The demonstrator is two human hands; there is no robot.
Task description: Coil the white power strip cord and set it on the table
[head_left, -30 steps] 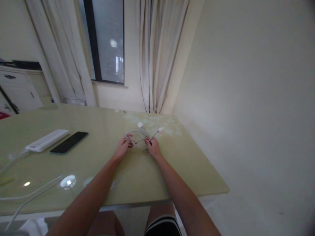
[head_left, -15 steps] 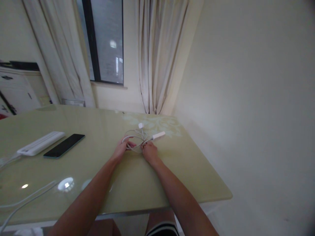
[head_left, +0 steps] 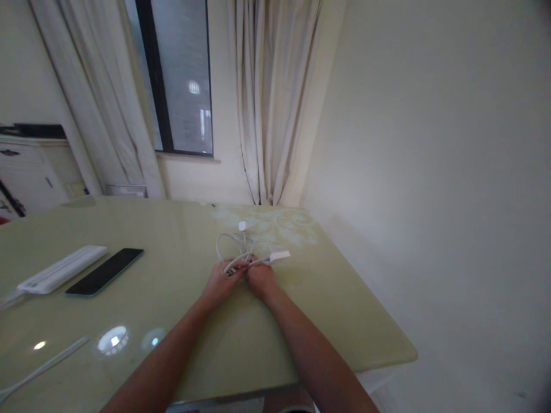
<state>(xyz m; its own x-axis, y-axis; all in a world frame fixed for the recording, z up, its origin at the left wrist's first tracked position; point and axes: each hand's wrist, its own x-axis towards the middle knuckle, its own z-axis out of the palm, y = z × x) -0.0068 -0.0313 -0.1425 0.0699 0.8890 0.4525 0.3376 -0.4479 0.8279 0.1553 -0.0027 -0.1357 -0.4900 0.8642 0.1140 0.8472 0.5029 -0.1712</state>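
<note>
A looped white cable (head_left: pixel 218 242) lies bunched between my two hands on the greenish table. My left hand (head_left: pixel 221 284) is closed on its loops from the left, fingers reaching toward the middle. Close beside it, my right hand (head_left: pixel 260 281) grips the bundle, its fingertips partly hidden. Beyond the hands a small white plug (head_left: pixel 242 226) on the cable points toward the window. A longer white connector block (head_left: pixel 279 256) sticks out to the right, past my right hand.
A white power strip (head_left: pixel 64 268) and a black phone (head_left: pixel 105 272) lie side by side on the left of the table (head_left: pixel 172 241). Another white cable (head_left: pixel 47 366) runs along the near left. A wall (head_left: pixel 430 201) stands at the right; curtains (head_left: pixel 275 103) hang behind.
My left hand has moved right, close against my right hand, drawing the cable loops together. The white connector block sits lower in the picture, and the view has tilted slightly upward.
</note>
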